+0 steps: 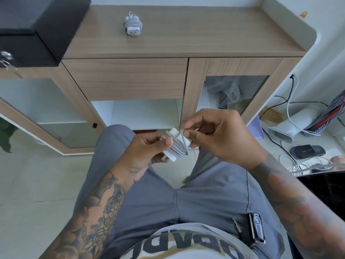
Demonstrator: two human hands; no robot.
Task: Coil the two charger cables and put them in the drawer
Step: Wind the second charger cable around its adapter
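**Wood-grain cabinet, one charger wrapped on top, one in the hands**

Wood-grain laminate covers the low cabinet [186, 40] that fills the upper half of the frame. Its closed drawer front [127, 79] sits at centre, above an open white shelf bay, with a glass door to either side. A black box with a metal lock [31, 32] occupies the upper left corner of the top. At the right edge of the frame, the floor holds a white cylindrical appliance lying on its side [291, 128], loose black and white cords, and a black slide sandal [308, 151]. A small black device [256, 228] is clipped at the pocket of the person's grey trousers, low in the frame.

Nothing stands between the hands and the drawer front, which is shut.

On the cabinet top, upper centre, lies the first white charger brick with grey cable wound around it [132, 25], prongs pointing toward the camera, well apart from both hands.

The second white charger brick [176, 144] is at the frame's centre, above the person's lap. Grey cable wraps it in close parallel turns across its middle, with one strand crossing them diagonally. The left hand [147, 152] grasps the brick's left end, thumb across the windings. The right hand [220, 135] pinches the cable's end between thumb and forefinger at the brick's upper right corner.
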